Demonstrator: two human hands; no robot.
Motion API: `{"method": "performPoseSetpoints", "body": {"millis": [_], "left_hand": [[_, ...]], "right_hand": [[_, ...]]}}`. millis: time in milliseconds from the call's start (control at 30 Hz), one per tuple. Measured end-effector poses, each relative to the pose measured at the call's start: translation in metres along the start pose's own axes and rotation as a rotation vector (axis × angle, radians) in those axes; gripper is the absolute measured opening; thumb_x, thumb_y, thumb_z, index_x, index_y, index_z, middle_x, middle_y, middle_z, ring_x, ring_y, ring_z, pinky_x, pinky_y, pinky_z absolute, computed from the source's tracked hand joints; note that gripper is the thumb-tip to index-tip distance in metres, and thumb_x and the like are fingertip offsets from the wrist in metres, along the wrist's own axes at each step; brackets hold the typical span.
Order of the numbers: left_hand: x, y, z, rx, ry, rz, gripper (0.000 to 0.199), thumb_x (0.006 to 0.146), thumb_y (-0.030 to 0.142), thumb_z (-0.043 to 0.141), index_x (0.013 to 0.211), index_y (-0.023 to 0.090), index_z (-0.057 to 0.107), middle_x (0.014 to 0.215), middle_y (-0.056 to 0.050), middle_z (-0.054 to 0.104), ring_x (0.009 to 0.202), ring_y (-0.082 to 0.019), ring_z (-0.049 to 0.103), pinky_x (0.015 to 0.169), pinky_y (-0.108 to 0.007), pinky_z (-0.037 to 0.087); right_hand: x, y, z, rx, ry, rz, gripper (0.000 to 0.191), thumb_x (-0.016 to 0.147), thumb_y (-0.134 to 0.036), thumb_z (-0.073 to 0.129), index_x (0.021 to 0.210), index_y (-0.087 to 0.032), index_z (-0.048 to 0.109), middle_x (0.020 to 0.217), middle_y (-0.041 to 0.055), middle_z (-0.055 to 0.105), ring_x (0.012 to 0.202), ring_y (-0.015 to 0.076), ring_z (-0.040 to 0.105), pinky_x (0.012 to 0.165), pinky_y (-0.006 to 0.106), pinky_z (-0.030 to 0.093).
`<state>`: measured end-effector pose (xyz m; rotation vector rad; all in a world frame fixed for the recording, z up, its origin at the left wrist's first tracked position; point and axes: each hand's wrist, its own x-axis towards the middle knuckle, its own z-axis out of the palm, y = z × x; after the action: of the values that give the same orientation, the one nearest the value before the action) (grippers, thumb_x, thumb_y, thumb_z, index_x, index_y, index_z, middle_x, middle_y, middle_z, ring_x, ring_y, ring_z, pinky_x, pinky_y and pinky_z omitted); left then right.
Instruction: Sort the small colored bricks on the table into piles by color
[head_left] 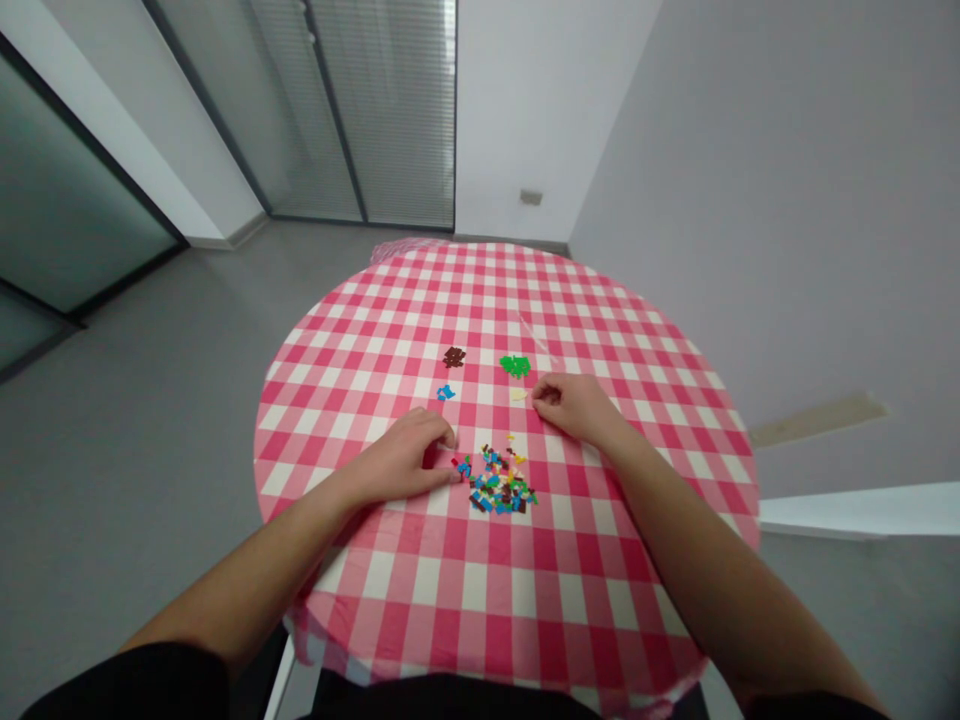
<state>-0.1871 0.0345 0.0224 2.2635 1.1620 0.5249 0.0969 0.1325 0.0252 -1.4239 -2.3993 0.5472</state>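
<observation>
A mixed pile of small toy building bricks (pixel 501 492), in blue, green, brown, yellow, red and cream, lies near the middle of the table. At its left edge rests my left hand (pixel 409 455), thumb and forefinger apart, the thumb tip by a few blue and red bricks. Beyond it are a brown heap (pixel 454 357) and a small blue group (pixel 445 393). My right hand (pixel 574 405) is curled, fingertips pinched together at the table just right of some cream bricks (pixel 519 395). Whatever the pinch holds is hidden. Behind these sits a green heap (pixel 515 366).
A round table wears a red-and-white checked cloth (pixel 480 610), slightly creased beyond my right hand. A white wall (pixel 787 200) rises on the right. Glass partitions (pixel 315 110) stand at the back left, and grey floor (pixel 187 400) shows to the left.
</observation>
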Motion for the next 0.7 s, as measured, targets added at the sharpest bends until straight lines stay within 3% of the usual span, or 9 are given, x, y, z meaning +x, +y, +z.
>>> {"method": "performPoseSetpoints", "body": {"millis": [400, 700], "left_hand": [[0.0014, -0.0010, 0.0001, 0.019, -0.009, 0.020, 0.020, 0.083, 0.038, 0.066, 0.090, 0.021, 0.057, 0.093, -0.005, 0.062, 0.089, -0.022, 0.053, 0.083, -0.039, 0.043], [0.0016, 0.0015, -0.0014, 0.023, -0.016, 0.014, 0.019, 0.083, 0.037, 0.067, 0.088, 0.021, 0.058, 0.092, -0.004, 0.062, 0.089, -0.022, 0.054, 0.083, -0.039, 0.043]], "right_hand": [[-0.0005, -0.0038, -0.0022, -0.155, -0.063, -0.040, 0.013, 0.083, -0.015, 0.060, 0.088, -0.021, 0.071, 0.084, 0.0048, 0.074, 0.075, 0.0193, 0.066, 0.064, 0.030, 0.046], [-0.0007, 0.0012, -0.0063, -0.081, -0.064, -0.027, 0.014, 0.083, -0.018, 0.061, 0.091, -0.021, 0.072, 0.086, 0.0054, 0.075, 0.075, 0.0198, 0.068, 0.066, 0.032, 0.049]]}}
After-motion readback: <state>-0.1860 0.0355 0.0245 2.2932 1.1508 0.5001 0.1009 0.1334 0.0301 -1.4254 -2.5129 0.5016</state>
